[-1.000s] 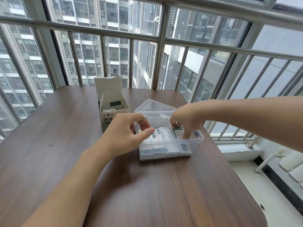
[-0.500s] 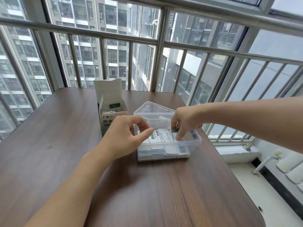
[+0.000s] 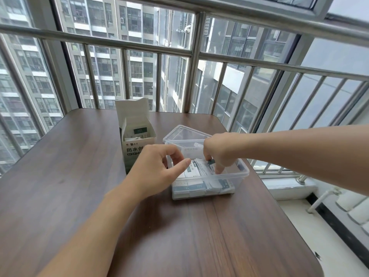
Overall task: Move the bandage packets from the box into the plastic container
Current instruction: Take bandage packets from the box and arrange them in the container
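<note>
behind container (image 3: pixel 241 173), lid (image 3: pixel 186 132); box (image 3: pixel 137 134) left; left hand (image 3: pixel 157 172) fronts it.

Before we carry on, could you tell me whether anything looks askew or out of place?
Only the lid: it lies tilted, propped against the plastic container's far rim. Nothing looks spilled or damaged.

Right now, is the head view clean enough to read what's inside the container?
Head view: even daylight, no harsh glare; wide-angle bends the railing. Packets show through the plastic container, their print too small to read; right hand hides some.
</note>
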The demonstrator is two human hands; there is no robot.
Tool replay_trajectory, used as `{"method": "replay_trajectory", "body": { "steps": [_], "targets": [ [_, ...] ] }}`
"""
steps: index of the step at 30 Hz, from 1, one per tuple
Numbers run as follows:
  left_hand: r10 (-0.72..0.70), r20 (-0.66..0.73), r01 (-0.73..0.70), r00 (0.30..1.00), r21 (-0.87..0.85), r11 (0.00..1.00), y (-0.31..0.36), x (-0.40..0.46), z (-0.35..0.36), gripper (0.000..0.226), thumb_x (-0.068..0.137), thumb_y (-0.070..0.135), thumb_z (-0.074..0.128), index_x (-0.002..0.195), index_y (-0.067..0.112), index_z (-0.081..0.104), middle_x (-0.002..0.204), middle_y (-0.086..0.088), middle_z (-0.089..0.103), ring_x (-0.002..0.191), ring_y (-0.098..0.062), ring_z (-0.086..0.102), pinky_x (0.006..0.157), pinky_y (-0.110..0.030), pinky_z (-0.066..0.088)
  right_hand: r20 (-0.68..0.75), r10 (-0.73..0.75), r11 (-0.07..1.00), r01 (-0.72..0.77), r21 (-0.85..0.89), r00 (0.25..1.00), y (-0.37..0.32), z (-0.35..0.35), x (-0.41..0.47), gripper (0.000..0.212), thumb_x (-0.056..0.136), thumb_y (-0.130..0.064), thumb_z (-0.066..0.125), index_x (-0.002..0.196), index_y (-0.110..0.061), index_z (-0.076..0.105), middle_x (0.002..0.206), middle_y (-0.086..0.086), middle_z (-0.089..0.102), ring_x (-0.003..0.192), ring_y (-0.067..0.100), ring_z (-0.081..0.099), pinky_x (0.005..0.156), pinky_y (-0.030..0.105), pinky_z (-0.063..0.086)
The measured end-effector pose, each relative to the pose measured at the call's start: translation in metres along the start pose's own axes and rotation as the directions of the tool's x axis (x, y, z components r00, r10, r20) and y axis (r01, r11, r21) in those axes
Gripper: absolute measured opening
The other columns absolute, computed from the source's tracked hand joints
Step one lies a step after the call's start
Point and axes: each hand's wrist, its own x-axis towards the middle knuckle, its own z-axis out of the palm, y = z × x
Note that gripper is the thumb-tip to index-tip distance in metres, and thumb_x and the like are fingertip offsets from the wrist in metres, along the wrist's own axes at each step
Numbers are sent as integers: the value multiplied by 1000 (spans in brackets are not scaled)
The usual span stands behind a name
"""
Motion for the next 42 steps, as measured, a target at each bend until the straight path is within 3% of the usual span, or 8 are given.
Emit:
{"method": "replay_trajectory", "body": {
  "steps": [3, 7, 12, 15, 18, 23, 33, 42],
  "targets": [
    [12, 2, -12, 1000, 6, 1000, 1, 0, 1, 23, 87, 24, 78, 67, 19, 68, 47, 28, 52, 43, -3, 43, 48, -10, 31, 93, 50, 997, -56, 62, 994, -3, -1, 7, 51, 91, -35, 73, 134, -10, 61, 104, 3, 73, 56, 11, 63, 47, 21, 44],
    [13, 11, -13, 1000, 9, 1000, 0, 1, 2, 23, 88, 24, 77, 68, 18, 68, 49, 29, 53, 46, 0, 46, 49, -10, 33, 133, 17, 1000, -20, 17, 991, -7, 0, 17, 48, 92, -36, 71, 134, -13, 62, 107, 0, 74, 83, 16, 70, 70, 27, 49],
    [17, 24, -17, 1000, 8, 1000, 2, 0, 0, 24, 89, 23, 76, 67, 21, 66, 49, 30, 53, 46, 0, 45, 50, -9, 32, 194, 25, 995, -43, 90, 981, -12, -3, 12, 41, 101, -26, 59, 138, -8, 57, 116, 7, 75, 53, 7, 64, 30, 17, 43],
    [10, 28, -10, 1000, 2, 1000, 2, 0, 0, 23, 89, 23, 76, 68, 21, 67, 49, 29, 53, 44, -1, 44, 49, -9, 31, 170, -7, 984, -23, 176, 985, -7, -4, 8, 40, 102, -16, 57, 140, -5, 52, 115, 16, 73, 80, 25, 77, 44, 22, 57],
    [7, 31, -8, 999, 9, 1000, 2, 0, 0, 25, 89, 24, 76, 67, 24, 65, 49, 30, 53, 43, 0, 44, 48, -9, 31, 113, -4, 981, -18, 193, 994, -1, -8, -1, 47, 100, -11, 59, 145, -9, 47, 107, 17, 71, 80, 31, 78, 58, 32, 63],
    [6, 30, -6, 1000, 13, 1000, 3, 1, -1, 23, 89, 23, 76, 68, 21, 66, 48, 29, 53, 44, -1, 46, 49, -9, 33, 23, -36, 972, 30, 233, 999, 7, -8, 0, 64, 90, -11, 75, 147, -13, 47, 120, 15, 68, 63, 23, 72, 53, 29, 60],
    [11, 22, -11, 1000, 15, 1000, 1, 0, -1, 21, 89, 23, 76, 70, 18, 69, 50, 29, 54, 44, -4, 44, 49, -10, 32, -9, -66, 993, 67, 93, 998, 9, 4, 2, 57, 85, -12, 79, 137, -13, 55, 109, 9, 75, 57, 16, 67, 38, 16, 46],
    [3, 23, -3, 1000, 4, 1000, 2, 0, -1, 22, 89, 25, 76, 69, 23, 67, 48, 26, 54, 43, -5, 42, 48, -11, 32, -75, -171, 888, 187, 420, 982, 23, -10, -3, 70, 81, -18, 84, 143, -12, 52, 136, -1, 62, 62, 18, 72, 46, 21, 53]
  ]
}}
